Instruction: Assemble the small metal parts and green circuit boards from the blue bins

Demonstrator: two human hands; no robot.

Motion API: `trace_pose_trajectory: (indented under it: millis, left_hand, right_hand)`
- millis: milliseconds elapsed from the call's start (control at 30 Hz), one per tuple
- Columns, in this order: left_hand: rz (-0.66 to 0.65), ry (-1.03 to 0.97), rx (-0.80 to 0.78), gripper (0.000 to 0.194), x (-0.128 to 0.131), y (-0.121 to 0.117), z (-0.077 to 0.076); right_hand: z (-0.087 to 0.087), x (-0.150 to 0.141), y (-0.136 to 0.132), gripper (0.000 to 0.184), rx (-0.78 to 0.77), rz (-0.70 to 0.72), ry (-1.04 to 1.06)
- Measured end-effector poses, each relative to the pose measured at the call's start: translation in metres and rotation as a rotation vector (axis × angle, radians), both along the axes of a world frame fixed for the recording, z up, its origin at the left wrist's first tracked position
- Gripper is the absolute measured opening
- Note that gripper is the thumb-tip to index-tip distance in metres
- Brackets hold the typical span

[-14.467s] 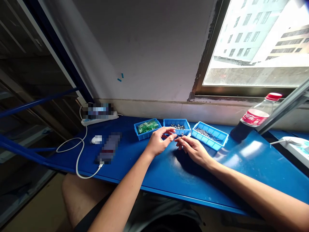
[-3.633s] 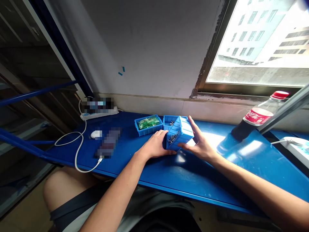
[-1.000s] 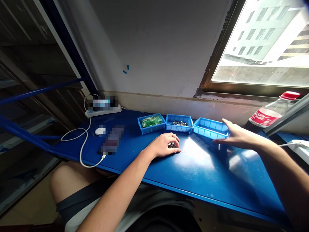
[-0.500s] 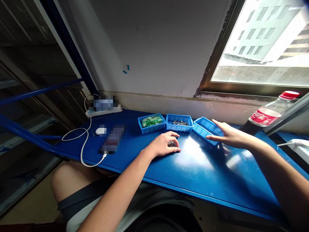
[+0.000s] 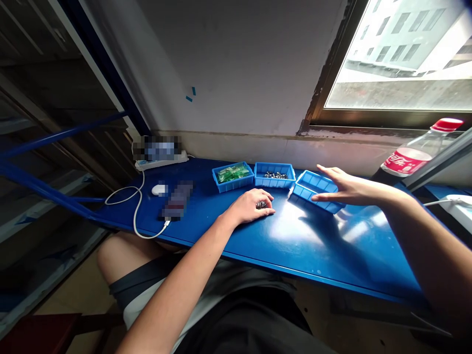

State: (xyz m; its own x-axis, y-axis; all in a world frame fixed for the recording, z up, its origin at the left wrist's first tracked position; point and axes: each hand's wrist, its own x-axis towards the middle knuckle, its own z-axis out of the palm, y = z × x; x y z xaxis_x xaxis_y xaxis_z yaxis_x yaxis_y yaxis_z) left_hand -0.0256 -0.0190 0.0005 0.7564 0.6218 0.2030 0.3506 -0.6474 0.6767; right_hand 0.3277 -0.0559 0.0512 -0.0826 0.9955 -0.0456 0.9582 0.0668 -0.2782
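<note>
My left hand (image 5: pixel 254 205) rests on the blue table, its fingers curled around a small heap of shiny metal parts (image 5: pixel 261 204). The heap is partly hidden by the fingers, and the exact kind of part is too small to make out. My right hand (image 5: pixel 337 186) is spread, thumb and fingers apart, over the right end of a blue plastic bin (image 5: pixel 313 193). Whether it touches the bin I cannot tell. This bin sits at an angle, and no parts show in its visible portion. Beside it, a middle blue bin (image 5: pixel 275 183) contains small metal parts (image 5: pixel 276 175).
A left blue bin (image 5: pixel 232 185) contains green plastic packets (image 5: pixel 233 172). Farther left lie a blurred phone-like object (image 5: pixel 177 199), a white cable (image 5: pixel 137 221), a white rounded object (image 5: pixel 158 190) and a power strip (image 5: pixel 162 160). A cola bottle (image 5: pixel 409 157) stands at right.
The right bin has turned slightly under my right hand. My left hand keeps its curl around the metal parts. The whole view has tilted a little.
</note>
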Motion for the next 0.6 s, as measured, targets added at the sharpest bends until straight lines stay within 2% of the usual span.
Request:
trace_pose_trajectory:
  millis: [133,267,433,600]
  left_hand:
    - [0.012,0.001,0.017,0.016,0.0,0.001,-0.002]
    - [0.014,-0.007,0.037,0.016,0.0,0.002,-0.005]
    - [0.02,0.002,0.037,0.016,-0.001,0.003,-0.005]
    - [0.024,0.002,0.028,0.016,0.0,0.002,-0.003]
  right_hand:
    - [0.003,-0.025,0.032,0.103,0.093,0.195,0.09]
    - [-0.01,-0.046,0.074,0.111,0.112,0.343,0.062]
    - [-0.025,-0.059,0.11,0.116,0.107,0.349,0.036]
    - [-0.014,-0.058,0.106,0.105,0.173,0.316,0.088]
